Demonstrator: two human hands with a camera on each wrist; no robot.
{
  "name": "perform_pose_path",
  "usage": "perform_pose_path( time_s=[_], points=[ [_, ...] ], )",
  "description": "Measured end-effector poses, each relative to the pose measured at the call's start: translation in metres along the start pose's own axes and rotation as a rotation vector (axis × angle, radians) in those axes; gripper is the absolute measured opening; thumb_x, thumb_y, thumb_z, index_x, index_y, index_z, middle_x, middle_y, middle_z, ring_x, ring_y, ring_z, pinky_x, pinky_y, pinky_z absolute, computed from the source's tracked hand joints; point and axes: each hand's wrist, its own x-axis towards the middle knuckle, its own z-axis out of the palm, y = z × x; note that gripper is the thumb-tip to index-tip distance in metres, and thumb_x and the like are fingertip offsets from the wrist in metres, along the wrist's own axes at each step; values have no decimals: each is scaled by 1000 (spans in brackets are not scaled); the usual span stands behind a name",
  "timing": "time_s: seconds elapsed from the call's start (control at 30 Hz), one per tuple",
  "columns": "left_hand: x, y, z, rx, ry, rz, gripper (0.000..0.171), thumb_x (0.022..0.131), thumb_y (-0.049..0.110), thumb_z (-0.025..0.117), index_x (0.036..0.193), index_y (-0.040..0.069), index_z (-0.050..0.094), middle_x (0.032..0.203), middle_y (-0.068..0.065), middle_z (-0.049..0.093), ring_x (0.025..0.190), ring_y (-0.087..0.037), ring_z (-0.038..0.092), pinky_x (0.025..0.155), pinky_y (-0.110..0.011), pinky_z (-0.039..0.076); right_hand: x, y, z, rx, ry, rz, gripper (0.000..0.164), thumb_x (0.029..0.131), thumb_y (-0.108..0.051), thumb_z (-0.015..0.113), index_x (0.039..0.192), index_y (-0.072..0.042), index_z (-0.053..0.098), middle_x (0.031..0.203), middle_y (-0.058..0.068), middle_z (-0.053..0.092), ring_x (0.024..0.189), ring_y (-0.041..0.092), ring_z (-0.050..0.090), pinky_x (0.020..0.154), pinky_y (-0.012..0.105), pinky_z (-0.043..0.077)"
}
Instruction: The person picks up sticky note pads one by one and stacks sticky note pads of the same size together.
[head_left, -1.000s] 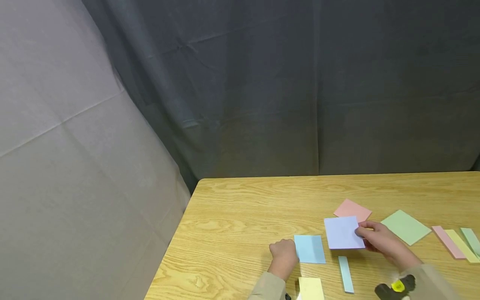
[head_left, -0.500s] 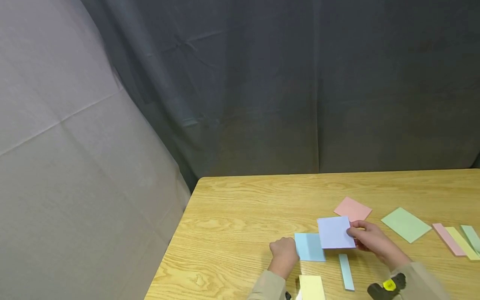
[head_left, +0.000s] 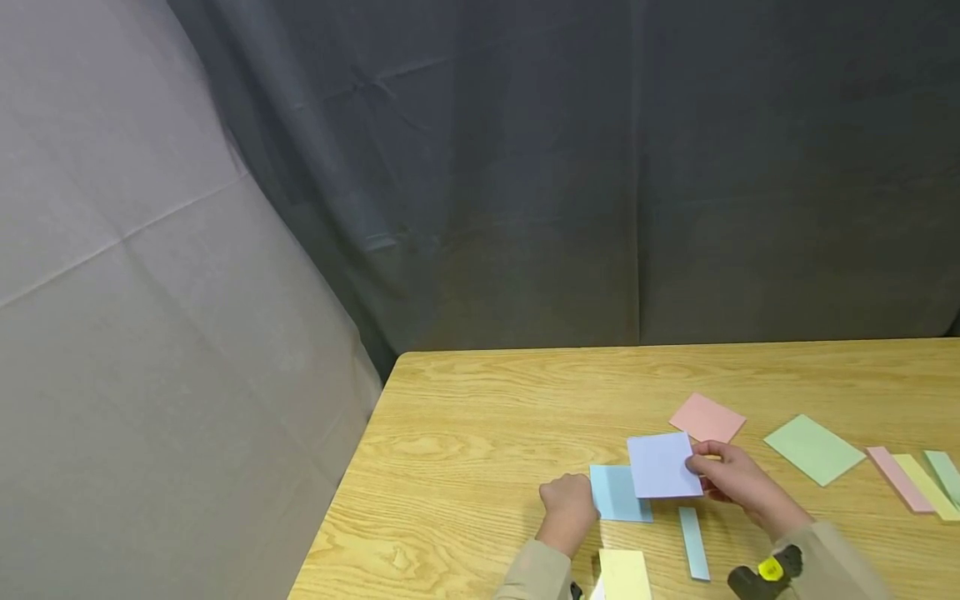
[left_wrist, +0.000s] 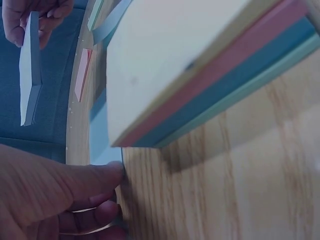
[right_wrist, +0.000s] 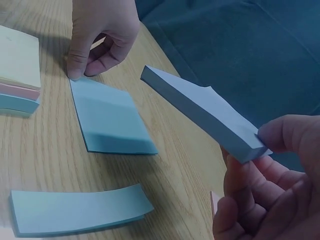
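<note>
My right hand [head_left: 738, 479] holds a lavender pad of sticky notes [head_left: 660, 465] by its right edge, thumb on top and fingers beneath. Seen from the right wrist, this thick pad [right_wrist: 205, 107] is raised off the table and tilted. In the head view it overlaps the right part of a square blue sticky note pad [head_left: 613, 493] lying on the wood. My left hand [head_left: 568, 508] pinches the blue pad at its left edge, thumb [left_wrist: 107, 175] at the corner and the other fingers curled. A narrow light-blue strip pad [right_wrist: 80, 207] lies nearer the body.
A stack of pads with yellow on top [head_left: 625, 575] stands close to my left forearm. Farther back lie a pink square pad [head_left: 707, 418] and a green one [head_left: 814, 450]. Pink [head_left: 899, 480], yellow [head_left: 927, 487] and green [head_left: 944, 477] strips lie at the right. Dark cloth [head_left: 525, 183] hangs behind the table.
My right hand has carried the lavender pad leftward, from beside the blue pad to partly over it. The left hand has stayed at the blue pad's edge.
</note>
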Motion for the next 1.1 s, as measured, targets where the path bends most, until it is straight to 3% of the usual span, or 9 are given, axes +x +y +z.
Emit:
perform_pose_path(
  time_s=[0.67,0.87,1.1],
  points=[
    [0,-2,1,4,-10,-1,28,69,42,72,66,15,63,59,4,55,56,-10,53,61,-29,40,4,2,6,6,-1,5,33,86,-15,49,106,11,43,76,4,53,67,17,50,61,31,42],
    [-2,-4,-2,4,-30,5,33,70,44,72,62,14,61,55,4,50,50,-10,46,58,-27,40,5,1,11,9,-4,-2,35,86,-15,50,108,11,42,74,5,51,68,18,49,61,31,42],
    [-4,-7,-2,5,-18,1,32,69,45,72,62,15,61,56,4,52,53,-10,49,58,-27,40,9,4,15,19,-20,23,41,84,-16,51,112,12,40,76,6,51,67,18,49,61,31,42]
  ],
)
